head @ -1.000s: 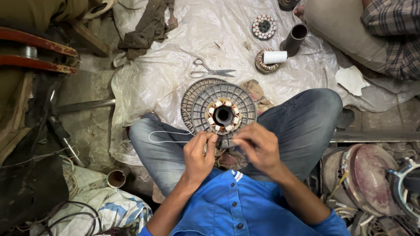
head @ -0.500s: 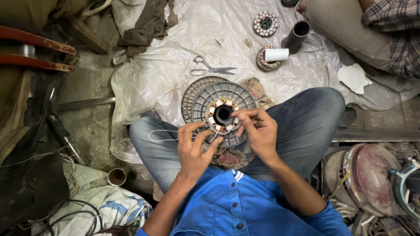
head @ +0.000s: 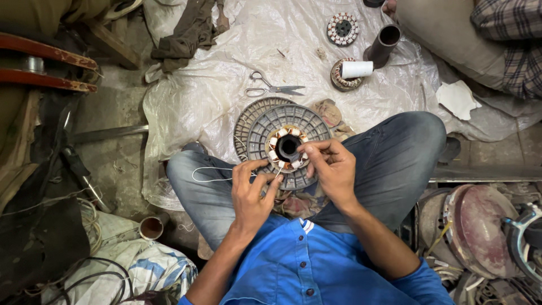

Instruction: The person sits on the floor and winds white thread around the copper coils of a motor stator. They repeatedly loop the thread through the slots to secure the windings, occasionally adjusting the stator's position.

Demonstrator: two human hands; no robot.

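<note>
A grey ribbed round motor housing [head: 265,121] rests on my crossed legs, with a copper-wound stator [head: 288,149] in its centre. My left hand [head: 251,192] pinches a thin white string [head: 210,169] that loops out to the left over my thigh. My right hand [head: 332,166] has its fingertips on the right edge of the stator windings. Both hands meet at the near side of the stator.
Scissors [head: 274,89] lie on a crumpled plastic sheet [head: 214,85] beyond the housing. Farther back stand a second stator [head: 342,28], a dark tube [head: 385,42] and a white spool [head: 357,69]. Another person's legs [head: 451,39] sit top right. Motor parts [head: 480,237] lie right.
Both hands have moved up from my lap to the stator. The left hand now draws the string taut toward the windings.
</note>
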